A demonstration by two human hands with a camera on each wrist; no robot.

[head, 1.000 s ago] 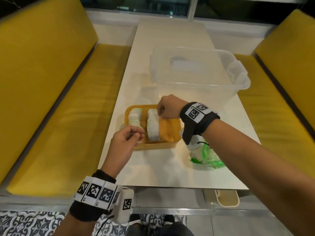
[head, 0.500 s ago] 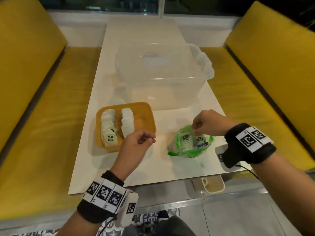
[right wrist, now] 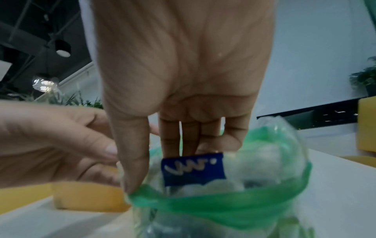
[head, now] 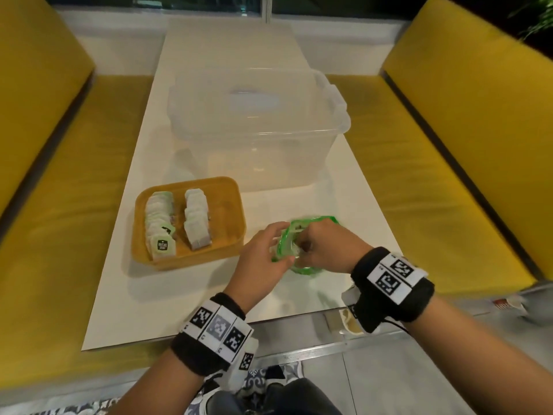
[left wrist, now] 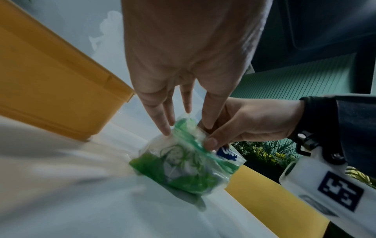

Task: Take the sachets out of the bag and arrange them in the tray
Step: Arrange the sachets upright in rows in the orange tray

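Head view: compared with half a second ago, the left hand [head: 259, 259] has moved from beside the tray [head: 155, 265] to the bag [head: 311, 235], and both hands now meet on it. The bag lies on the table [head: 143, 310] just right of the tray. The left hand cups the bag's near-left edge, fingers and thumb curled round the plastic. The right hand [head: 326, 247] reaches into the bag mouth, fingers bent; whether it holds anything cannot be told here. Sachets [head: 196, 221] stand in two rows in the left half of the tray; the nearest one [head: 161, 245] bears a dark label, text unreadable. A clear storage box [head: 254, 130] stands behind the tray.

Left wrist view: the left hand [left wrist: 183, 56] extends its fingers [left wrist: 162, 122] down onto the bag [left wrist: 183, 164], tips touching its top edge. The right hand [left wrist: 250, 124] pinches the same edge. A blue label [left wrist: 225, 154] with white script shows, illegible.

Right wrist view: the right hand [right wrist: 183, 72] has its thumb on the green rim of the bag [right wrist: 223, 206], fingers inside. The left hand [right wrist: 61, 141] grips the rim beside it. The blue label [right wrist: 193, 169] carries a white scrawl, unreadable
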